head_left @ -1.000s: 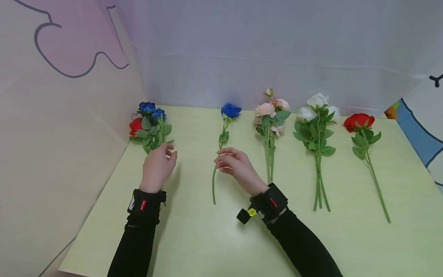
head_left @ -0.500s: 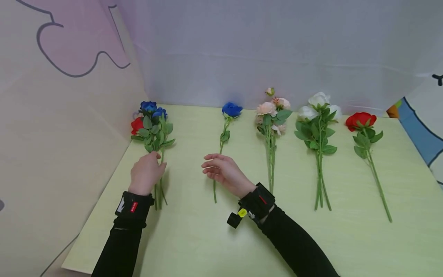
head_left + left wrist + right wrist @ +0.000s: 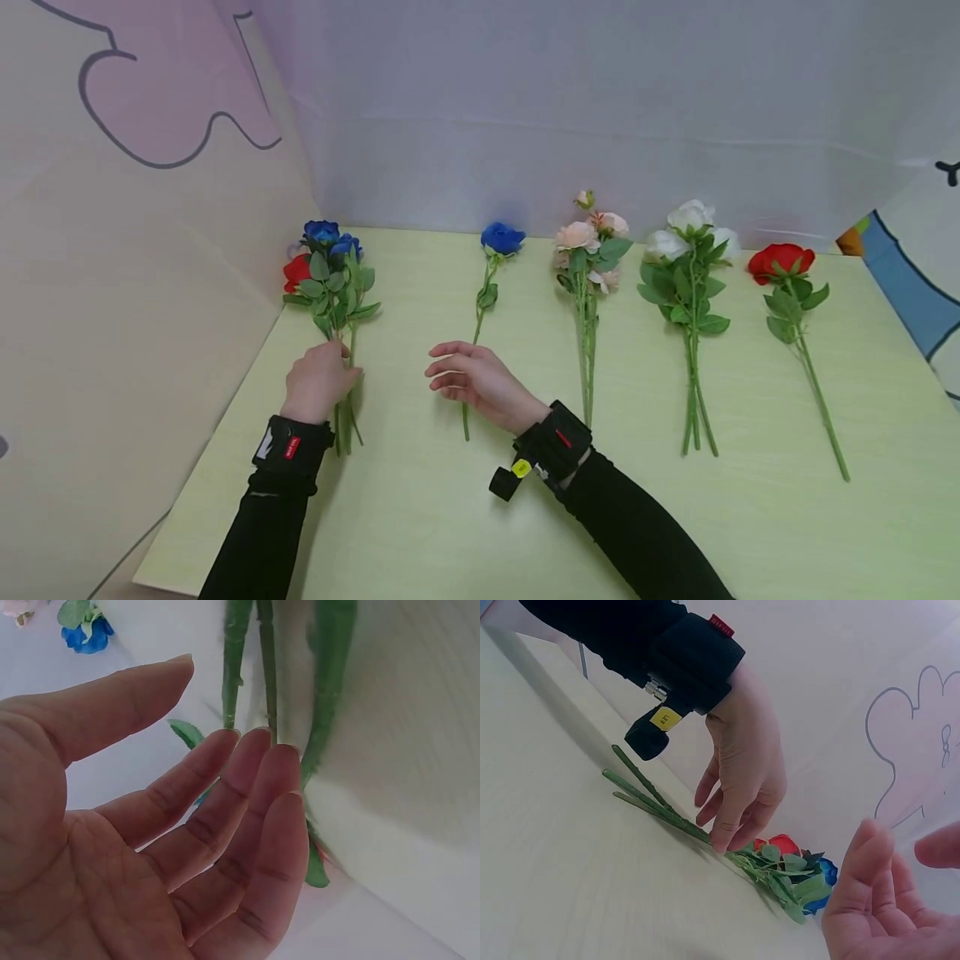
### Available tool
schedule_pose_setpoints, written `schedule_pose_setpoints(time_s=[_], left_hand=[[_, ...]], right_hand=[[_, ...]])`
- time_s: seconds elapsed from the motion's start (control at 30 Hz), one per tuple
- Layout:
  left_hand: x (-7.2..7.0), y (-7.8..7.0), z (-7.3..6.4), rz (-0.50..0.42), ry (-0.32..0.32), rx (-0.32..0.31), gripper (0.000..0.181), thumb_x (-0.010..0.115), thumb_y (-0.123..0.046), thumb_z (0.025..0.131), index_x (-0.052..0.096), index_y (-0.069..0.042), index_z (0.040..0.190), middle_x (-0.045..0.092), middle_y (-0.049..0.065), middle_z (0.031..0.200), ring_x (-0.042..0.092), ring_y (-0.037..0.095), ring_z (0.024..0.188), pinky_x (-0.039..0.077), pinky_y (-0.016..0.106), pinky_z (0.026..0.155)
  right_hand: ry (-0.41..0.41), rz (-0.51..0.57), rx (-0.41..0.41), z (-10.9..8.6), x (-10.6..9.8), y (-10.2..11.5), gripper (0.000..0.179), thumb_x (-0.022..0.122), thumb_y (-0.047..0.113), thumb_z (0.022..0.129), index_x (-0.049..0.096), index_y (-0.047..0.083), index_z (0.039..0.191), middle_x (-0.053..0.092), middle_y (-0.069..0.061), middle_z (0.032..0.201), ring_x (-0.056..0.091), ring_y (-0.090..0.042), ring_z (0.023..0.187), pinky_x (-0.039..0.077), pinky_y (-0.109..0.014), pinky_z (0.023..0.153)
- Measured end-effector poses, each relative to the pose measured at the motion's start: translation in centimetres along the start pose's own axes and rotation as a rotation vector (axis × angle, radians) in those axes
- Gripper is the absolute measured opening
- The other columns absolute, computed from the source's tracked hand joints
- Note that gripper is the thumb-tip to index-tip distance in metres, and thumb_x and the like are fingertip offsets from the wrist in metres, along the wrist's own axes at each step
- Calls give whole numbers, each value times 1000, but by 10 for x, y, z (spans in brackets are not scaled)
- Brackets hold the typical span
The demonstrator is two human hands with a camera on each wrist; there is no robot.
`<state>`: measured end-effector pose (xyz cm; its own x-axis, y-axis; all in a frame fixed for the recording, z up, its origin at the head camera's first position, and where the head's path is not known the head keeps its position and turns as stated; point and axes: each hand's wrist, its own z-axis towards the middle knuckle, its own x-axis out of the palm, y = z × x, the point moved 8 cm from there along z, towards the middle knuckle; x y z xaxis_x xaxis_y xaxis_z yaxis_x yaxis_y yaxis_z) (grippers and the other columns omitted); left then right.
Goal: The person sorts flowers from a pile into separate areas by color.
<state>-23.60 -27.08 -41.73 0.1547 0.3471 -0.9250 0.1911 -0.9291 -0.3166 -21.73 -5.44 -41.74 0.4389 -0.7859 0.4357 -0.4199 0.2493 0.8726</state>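
Three slim stems [image 3: 676, 819] — ruffled blooms [image 3: 321, 232]

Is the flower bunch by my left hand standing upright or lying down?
Lying down: the right wrist view shows the flower bunch stretched along the table.

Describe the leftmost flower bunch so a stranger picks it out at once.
Find the pale table, then its far left corner. The flower bunch there points its stems toward the near edge. Only it mixes a red bloom with blue ones.
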Motion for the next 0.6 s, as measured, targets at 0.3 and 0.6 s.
schedule_pose_setpoints(time_s=[0.3,0.6], left_hand=[[2,4,2,0,-11,15,34,62,-18,86,57,7,109,54,24,99,54,36,80,46,45,61],[2,5,2,21,-29,35,33,62,-18,86,58,7,107,50,28,101,51,40,86,47,50,66]], right_hand=[[-4,-15,14,-1,-2,-1,28,40,9,100,47,-4,124,59,-7,95,60,-16,81,49,-21,71],[9,-16,14,-2,-6,-1,32,40,9,101,43,-8,129,58,-7,95,59,-15,81,49,-20,71]])
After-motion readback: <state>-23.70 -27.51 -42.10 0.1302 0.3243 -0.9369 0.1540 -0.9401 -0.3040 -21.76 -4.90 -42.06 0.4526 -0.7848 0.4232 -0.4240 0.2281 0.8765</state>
